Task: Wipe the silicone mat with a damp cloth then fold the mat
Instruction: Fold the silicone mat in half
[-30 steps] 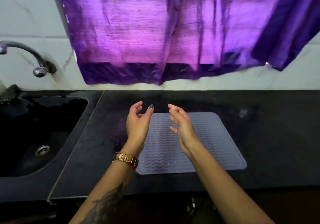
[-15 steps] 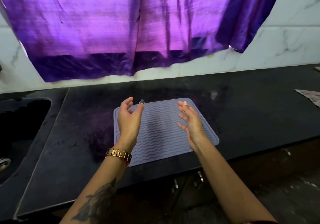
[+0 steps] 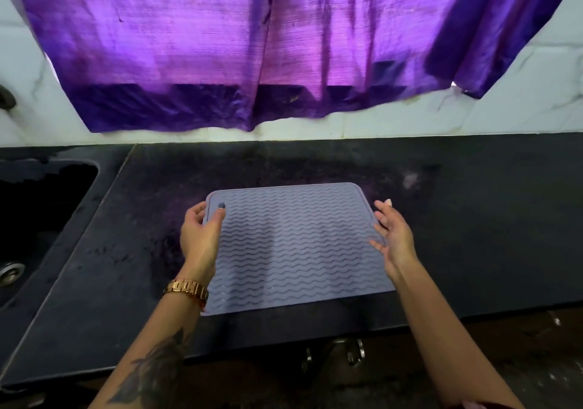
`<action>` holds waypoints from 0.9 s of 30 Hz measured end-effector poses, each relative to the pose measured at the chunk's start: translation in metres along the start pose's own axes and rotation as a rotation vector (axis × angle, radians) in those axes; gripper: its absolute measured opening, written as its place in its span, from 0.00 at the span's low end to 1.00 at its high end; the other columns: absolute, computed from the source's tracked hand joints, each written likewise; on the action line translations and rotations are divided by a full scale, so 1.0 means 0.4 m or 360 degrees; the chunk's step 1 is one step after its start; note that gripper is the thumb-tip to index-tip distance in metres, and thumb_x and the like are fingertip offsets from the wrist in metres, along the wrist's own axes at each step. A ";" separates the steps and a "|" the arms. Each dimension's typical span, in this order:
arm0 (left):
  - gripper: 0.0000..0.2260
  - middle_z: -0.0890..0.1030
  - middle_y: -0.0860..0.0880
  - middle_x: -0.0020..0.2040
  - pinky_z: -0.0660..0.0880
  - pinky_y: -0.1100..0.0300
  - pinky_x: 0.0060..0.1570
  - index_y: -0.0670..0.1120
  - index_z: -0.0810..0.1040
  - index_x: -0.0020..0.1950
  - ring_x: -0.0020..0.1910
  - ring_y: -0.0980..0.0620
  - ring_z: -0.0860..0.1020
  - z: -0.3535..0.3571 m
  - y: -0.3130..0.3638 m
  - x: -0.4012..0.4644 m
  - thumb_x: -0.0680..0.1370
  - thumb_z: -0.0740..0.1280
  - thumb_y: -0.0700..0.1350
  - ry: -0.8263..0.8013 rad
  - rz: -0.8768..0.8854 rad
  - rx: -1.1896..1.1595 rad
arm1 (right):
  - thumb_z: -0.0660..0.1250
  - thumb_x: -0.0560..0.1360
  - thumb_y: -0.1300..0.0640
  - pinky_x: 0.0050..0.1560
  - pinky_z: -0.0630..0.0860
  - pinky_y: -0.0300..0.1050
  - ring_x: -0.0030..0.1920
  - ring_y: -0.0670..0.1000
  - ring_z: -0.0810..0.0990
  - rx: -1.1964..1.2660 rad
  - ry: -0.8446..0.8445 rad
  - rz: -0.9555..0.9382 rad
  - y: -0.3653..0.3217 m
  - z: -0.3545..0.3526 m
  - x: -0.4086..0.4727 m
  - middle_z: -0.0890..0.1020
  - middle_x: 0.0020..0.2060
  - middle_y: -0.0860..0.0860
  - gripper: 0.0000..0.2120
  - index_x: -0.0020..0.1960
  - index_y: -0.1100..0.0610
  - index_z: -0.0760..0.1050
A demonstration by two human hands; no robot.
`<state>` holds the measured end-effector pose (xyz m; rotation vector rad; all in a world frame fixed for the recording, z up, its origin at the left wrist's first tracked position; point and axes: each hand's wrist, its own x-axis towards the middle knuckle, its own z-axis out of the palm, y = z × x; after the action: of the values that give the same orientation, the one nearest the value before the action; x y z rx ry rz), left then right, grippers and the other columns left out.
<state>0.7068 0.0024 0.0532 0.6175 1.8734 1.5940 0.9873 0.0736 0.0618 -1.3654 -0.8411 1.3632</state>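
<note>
The silicone mat (image 3: pixel 296 244) lay flat on the black counter (image 3: pixel 473 235), which was bare right of the mat and behind it up to the wall. Left of the mat, bare counter ran to the sink (image 3: pixel 38 219). The purple curtain (image 3: pixel 252 45) hung behind the mat, its hem above the counter. The left hand (image 3: pixel 200 238) and right hand (image 3: pixel 392 235) flanked the mat's side edges.

sink (image 3: pixel 38 219) cropped (left edge), curtain (image 3: pixel 252 45) top cropped
</note>
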 end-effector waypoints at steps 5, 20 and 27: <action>0.25 0.71 0.42 0.68 0.70 0.47 0.63 0.45 0.66 0.70 0.63 0.42 0.72 -0.023 -0.065 0.064 0.76 0.67 0.51 0.0069 -0.0257 0.0326 | 0.60 0.77 0.45 0.57 0.69 0.51 0.63 0.53 0.70 -0.0221 0.0259 0.0073 0.018 -0.073 0.125 0.71 0.66 0.52 0.21 0.67 0.53 0.69; 0.07 0.82 0.38 0.51 0.75 0.46 0.58 0.40 0.82 0.48 0.54 0.38 0.78 -0.087 -0.137 0.157 0.72 0.71 0.41 -0.0121 -0.0413 0.0653 | 0.65 0.76 0.51 0.57 0.71 0.51 0.62 0.62 0.72 -0.1770 0.0063 0.0108 0.063 -0.065 0.211 0.69 0.67 0.60 0.26 0.71 0.57 0.64; 0.05 0.81 0.39 0.43 0.75 0.46 0.58 0.37 0.82 0.46 0.44 0.43 0.77 -0.104 -0.173 0.194 0.71 0.70 0.36 -0.0186 -0.0459 0.0554 | 0.62 0.74 0.55 0.34 0.71 0.42 0.39 0.52 0.77 -0.1734 -0.0237 -0.0006 0.003 0.001 0.181 0.81 0.44 0.54 0.07 0.46 0.56 0.78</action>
<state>0.6243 0.0140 -0.0218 0.5409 2.0598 1.0382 0.9958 0.1422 0.0399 -2.0503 -1.8347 0.9983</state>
